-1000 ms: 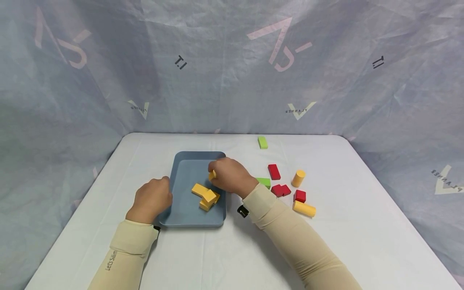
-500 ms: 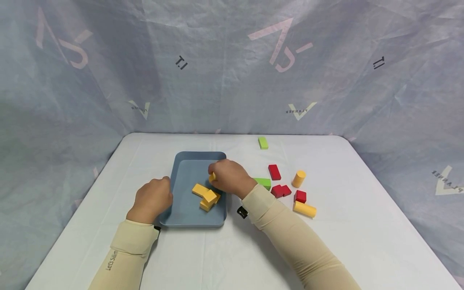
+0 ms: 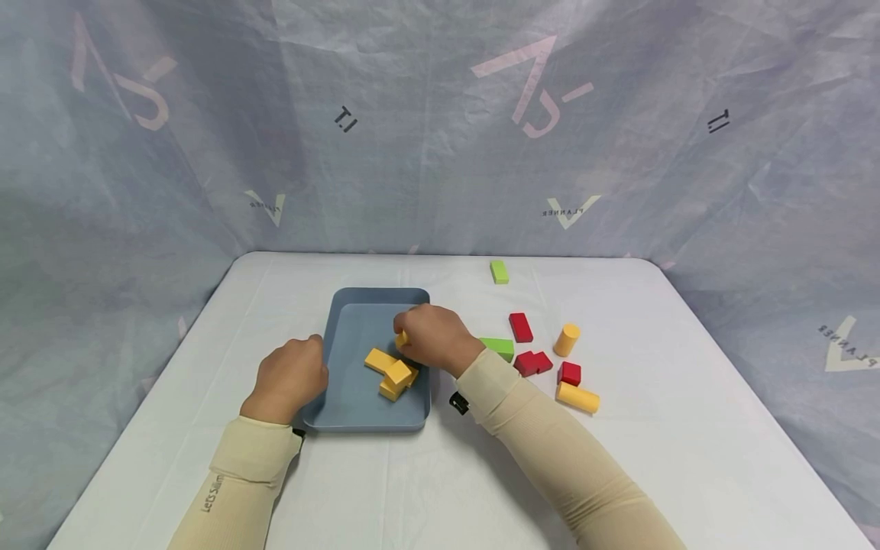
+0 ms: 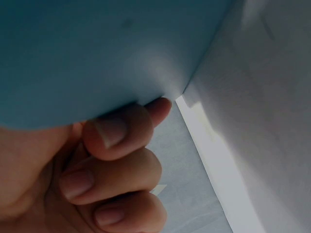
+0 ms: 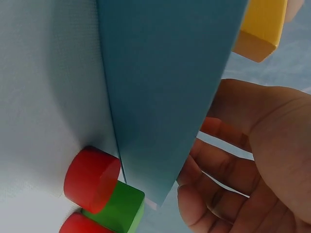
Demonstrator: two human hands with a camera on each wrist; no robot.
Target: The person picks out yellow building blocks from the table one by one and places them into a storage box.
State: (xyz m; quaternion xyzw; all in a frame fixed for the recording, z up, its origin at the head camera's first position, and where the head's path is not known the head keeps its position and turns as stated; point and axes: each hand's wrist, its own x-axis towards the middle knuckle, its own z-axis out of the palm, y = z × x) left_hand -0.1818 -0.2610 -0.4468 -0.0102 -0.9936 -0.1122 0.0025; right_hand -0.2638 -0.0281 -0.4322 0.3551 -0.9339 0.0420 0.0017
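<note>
A blue-grey tray (image 3: 360, 416) lies on the white table with several yellow blocks (image 3: 397, 374) piled in it. My left hand (image 3: 289, 376) grips the tray's left rim; in the left wrist view its curled fingers (image 4: 124, 179) lie against the outer wall. Over the tray's right side, my right hand (image 3: 436, 336) holds a yellow block (image 3: 402, 338), mostly hidden by the hand in the head view. The right wrist view shows the held block's end (image 5: 260, 36) above the tray wall, with the lower fingers (image 5: 218, 189) curled beside that wall.
Right of the tray lie a green block (image 3: 498, 348), red pieces (image 3: 528, 363), a red block (image 3: 521, 327) and a red block (image 3: 569, 373). One yellow cylinder (image 3: 567, 340) stands; another yellow cylinder (image 3: 577, 397) lies down. A light green block (image 3: 499, 272) is at the back.
My right hand, with the yellow block, has shifted very slightly toward the near side. The left hand and the tray stay put.
</note>
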